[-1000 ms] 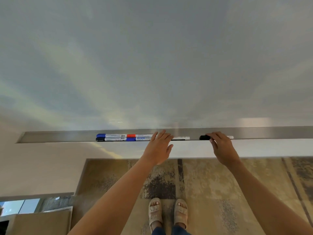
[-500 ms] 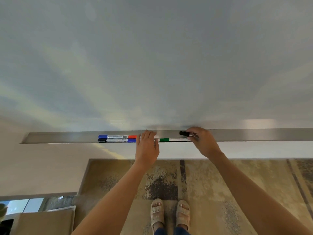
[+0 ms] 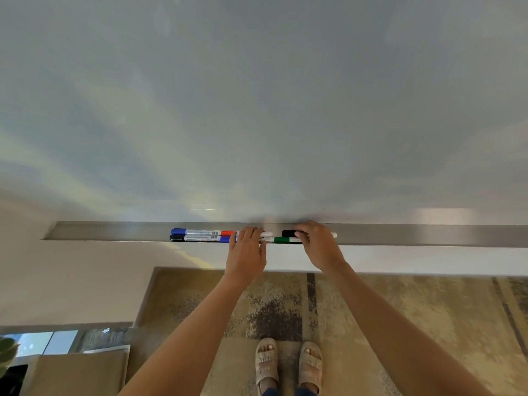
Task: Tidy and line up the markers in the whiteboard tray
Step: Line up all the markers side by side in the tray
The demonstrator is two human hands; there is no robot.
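A long metal tray runs under the whiteboard. At its left lie two rows of markers: a blue-capped marker with a red-capped marker behind, and a black-capped marker with another blue-capped one in front. A green-capped marker lies in the front row between my hands. My left hand rests with straight fingers on the markers' middle. My right hand holds a black-capped white marker in the back row, fingers curled over its barrel.
The tray stretches on bare to the right. Below it are a white wall strip, a patterned rug and my sandalled feet. A cardboard box and a plant leaf sit at the lower left.
My right hand has carried the black-capped marker leftward along the tray and lowered it into the back row. My left hand slid left along the markers, uncovering the green one.
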